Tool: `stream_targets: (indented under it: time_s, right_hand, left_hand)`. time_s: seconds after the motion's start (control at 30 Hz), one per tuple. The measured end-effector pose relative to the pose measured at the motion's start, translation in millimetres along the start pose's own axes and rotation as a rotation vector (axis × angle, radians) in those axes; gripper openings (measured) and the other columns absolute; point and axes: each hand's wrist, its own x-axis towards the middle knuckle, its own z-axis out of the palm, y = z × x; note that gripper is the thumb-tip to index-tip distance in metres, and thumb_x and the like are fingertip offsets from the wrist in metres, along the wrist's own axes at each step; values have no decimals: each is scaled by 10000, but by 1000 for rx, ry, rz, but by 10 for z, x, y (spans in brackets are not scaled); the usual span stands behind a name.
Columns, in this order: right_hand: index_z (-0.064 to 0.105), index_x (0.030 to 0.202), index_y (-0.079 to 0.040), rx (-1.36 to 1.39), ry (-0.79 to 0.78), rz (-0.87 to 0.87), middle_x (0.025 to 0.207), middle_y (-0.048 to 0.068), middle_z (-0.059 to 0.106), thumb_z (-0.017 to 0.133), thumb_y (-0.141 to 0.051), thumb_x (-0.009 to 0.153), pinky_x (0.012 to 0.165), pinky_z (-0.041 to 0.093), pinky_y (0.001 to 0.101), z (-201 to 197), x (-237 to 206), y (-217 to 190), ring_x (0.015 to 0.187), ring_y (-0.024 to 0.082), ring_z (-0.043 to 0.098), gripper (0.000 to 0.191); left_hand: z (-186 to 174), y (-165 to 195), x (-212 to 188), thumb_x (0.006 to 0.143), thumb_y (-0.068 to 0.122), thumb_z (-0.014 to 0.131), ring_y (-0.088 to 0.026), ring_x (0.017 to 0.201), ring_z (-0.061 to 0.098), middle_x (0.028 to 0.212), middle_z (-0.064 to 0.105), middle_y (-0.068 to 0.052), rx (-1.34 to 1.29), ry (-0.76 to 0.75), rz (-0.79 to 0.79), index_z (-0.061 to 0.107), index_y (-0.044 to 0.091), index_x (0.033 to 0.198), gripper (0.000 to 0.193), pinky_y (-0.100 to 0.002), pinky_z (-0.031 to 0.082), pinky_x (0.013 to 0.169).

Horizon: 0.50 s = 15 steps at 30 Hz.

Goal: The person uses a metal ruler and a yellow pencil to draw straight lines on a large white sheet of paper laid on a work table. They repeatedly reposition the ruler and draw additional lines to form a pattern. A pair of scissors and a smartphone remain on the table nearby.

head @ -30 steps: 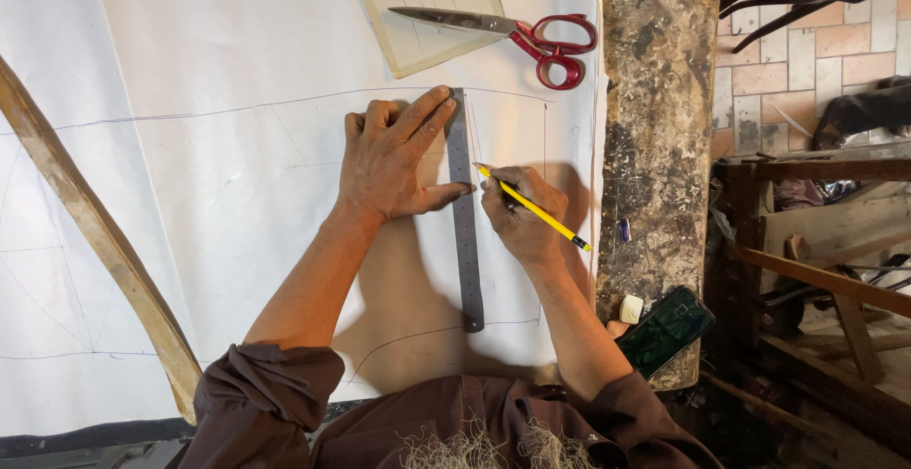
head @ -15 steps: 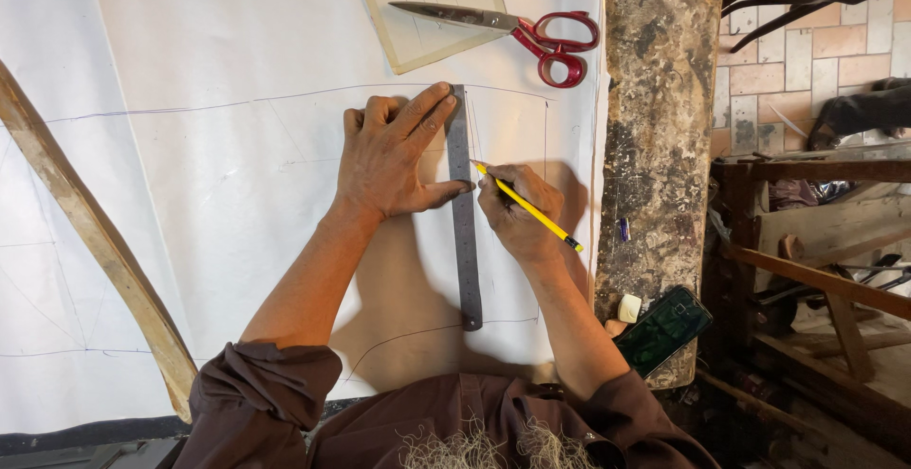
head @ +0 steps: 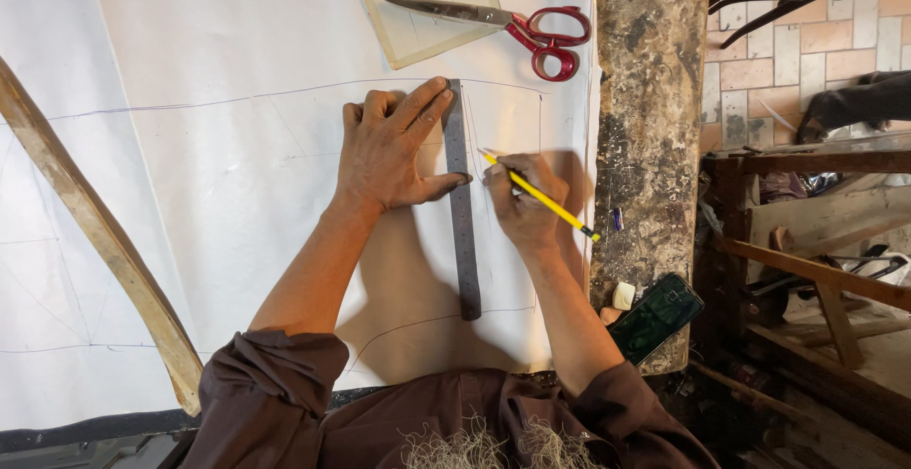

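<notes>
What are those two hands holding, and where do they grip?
The right hand holds a yellow pencil near its tip end. The left hand grips nothing; it presses flat on the metal ruler near its upper end.

Left hand (head: pixel 394 151) lies flat, fingers spread toward one o'clock. Right hand (head: pixel 524 201), curled in a writing grip, sits just beside it at three o'clock.

Left hand (head: pixel 394 151) on ruler (head: pixel 461 203); right hand (head: pixel 524 203) with pencil (head: pixel 539 197)
</notes>
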Motion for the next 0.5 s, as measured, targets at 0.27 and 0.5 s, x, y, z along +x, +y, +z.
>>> stream_targets:
  time_s: [0.27, 0.5]
  right_hand:
    - [609, 1284, 43, 77, 18, 4, 1023, 131, 703, 517, -17, 1080, 645, 592, 247, 376, 155, -418, 760, 121, 699, 231]
    - [627, 1264, 15, -48, 83, 73, 1012, 119, 707, 540, -154, 1126, 621, 582, 239, 536, 128, -650, 740, 111, 697, 235]
  left_hand:
    - [-550, -399, -238, 616, 671, 838, -271, 1183, 477, 1552, 464, 56, -95, 63, 25, 611, 258, 1402, 917, -492, 381, 926]
    - [-930, -1430, -1194, 690, 688, 811, -308, 1424, 368, 1574, 450, 29, 20, 67, -35, 585, 236, 1444, 907, -543, 322, 1086]
